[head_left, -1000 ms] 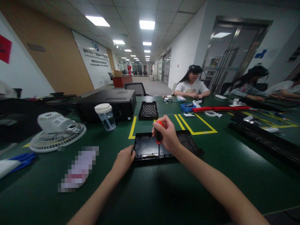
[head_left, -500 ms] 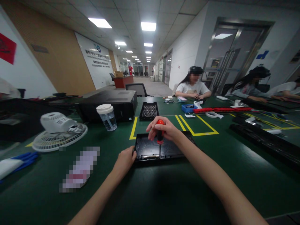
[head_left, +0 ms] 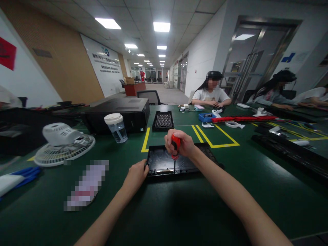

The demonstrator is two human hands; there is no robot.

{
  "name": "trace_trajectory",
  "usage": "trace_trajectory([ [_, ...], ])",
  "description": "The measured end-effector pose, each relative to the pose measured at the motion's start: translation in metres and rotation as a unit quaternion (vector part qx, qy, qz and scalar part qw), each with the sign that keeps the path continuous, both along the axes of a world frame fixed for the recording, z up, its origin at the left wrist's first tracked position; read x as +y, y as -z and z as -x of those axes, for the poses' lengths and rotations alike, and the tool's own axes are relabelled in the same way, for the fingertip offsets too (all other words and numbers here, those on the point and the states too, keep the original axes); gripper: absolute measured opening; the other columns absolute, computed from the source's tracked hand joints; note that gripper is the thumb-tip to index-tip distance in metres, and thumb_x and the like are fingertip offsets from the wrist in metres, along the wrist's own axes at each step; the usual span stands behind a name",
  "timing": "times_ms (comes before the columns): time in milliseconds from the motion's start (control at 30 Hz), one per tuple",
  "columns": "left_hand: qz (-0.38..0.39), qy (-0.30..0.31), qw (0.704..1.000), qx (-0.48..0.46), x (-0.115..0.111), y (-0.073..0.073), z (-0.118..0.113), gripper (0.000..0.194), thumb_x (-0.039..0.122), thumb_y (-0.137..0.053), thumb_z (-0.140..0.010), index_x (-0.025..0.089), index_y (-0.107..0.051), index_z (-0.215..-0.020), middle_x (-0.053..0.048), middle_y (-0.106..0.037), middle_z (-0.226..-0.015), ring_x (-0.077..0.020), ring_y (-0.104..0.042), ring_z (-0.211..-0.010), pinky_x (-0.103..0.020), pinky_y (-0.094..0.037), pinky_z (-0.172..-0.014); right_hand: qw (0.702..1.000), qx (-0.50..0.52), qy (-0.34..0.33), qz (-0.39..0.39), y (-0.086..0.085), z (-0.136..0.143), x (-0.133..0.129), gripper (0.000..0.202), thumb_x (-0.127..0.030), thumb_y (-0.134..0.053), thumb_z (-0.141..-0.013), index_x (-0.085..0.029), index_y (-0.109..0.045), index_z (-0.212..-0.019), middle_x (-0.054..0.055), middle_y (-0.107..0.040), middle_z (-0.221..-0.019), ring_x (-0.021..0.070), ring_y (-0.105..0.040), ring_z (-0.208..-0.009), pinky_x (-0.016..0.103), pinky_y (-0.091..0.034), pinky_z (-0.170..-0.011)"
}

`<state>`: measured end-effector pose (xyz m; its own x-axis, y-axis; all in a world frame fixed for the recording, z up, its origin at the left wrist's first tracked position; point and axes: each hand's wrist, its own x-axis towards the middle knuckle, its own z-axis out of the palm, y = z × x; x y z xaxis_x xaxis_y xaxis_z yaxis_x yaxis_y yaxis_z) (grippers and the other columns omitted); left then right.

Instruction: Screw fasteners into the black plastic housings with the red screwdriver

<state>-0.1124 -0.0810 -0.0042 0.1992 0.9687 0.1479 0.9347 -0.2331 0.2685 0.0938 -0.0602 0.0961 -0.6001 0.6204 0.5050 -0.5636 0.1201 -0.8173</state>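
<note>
A shallow black tray-like panel lies on the green table in front of me. My left hand grips its left edge near the front corner. Above the panel, my right hand is closed around the handle of a red and black screwdriver. The screwdriver stands nearly upright, its shaft reaching down to the panel's front edge, beside a thin metallic strip. Whether a screw sits under the tip is too small to tell.
Behind the panel stands a black box of small parts. To the left are a lidded cup, a white fan and a large black case. A blue bin and a person are beyond, right.
My right hand's fingers have curled more tightly around the screwdriver handle, which has tilted slightly. The left hand and the panel stay in place.
</note>
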Motion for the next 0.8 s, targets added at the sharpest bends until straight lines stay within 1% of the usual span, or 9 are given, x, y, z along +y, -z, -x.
trace_trajectory([
  [233, 0.005, -0.004, 1.0, 0.006, 0.0005, -0.0005, -0.0008, 0.034, 0.025, -0.038, -0.086, 0.014, -0.055, -0.113, -0.01, -0.067, -0.094, -0.0195, -0.064, -0.085, -0.028, -0.045, -0.076, 1.0, -0.007, 0.017, -0.006, 0.0036, 0.0074, -0.0033, 0.025, -0.031, -0.042, -0.079, -0.011, -0.054, -0.07, -0.002, -0.05, -0.05, 0.0073, -0.043, -0.034, 0.018, -0.031, -0.032],
  [400, 0.006, -0.007, 1.0, 0.006, 0.0008, -0.0001, -0.0004, 0.032, 0.024, -0.039, -0.086, 0.015, -0.055, -0.112, -0.009, -0.067, -0.095, -0.0188, -0.063, -0.086, -0.026, -0.045, -0.077, 0.999, 0.001, 0.042, 0.008, 0.0054, 0.0043, -0.0002, 0.025, -0.032, -0.039, -0.082, -0.013, -0.053, -0.072, -0.003, -0.05, -0.051, 0.007, -0.042, -0.034, 0.017, -0.031, -0.032],
  [600, 0.012, -0.005, 1.0, 0.005, -0.0029, -0.0053, -0.0028, 0.031, 0.023, -0.038, -0.086, 0.014, -0.056, -0.11, -0.009, -0.067, -0.097, -0.0188, -0.063, -0.087, -0.026, -0.044, -0.077, 0.996, 0.03, 0.076, 0.018, 0.0067, 0.0006, 0.0033, 0.027, -0.032, -0.037, -0.084, -0.014, -0.052, -0.072, -0.003, -0.049, -0.052, 0.0065, -0.041, -0.034, 0.018, -0.031, -0.035],
  [800, 0.021, -0.004, 1.0, 0.003, -0.0033, -0.0068, -0.0033, 0.033, 0.024, -0.037, -0.087, 0.013, -0.055, -0.112, -0.01, -0.067, -0.097, -0.0193, -0.063, -0.087, -0.027, -0.045, -0.076, 0.995, 0.029, 0.096, 0.028, 0.0071, 0.0006, 0.0043, 0.027, -0.034, -0.038, -0.084, -0.015, -0.052, -0.072, -0.004, -0.048, -0.052, 0.0064, -0.041, -0.034, 0.018, -0.03, -0.034],
])
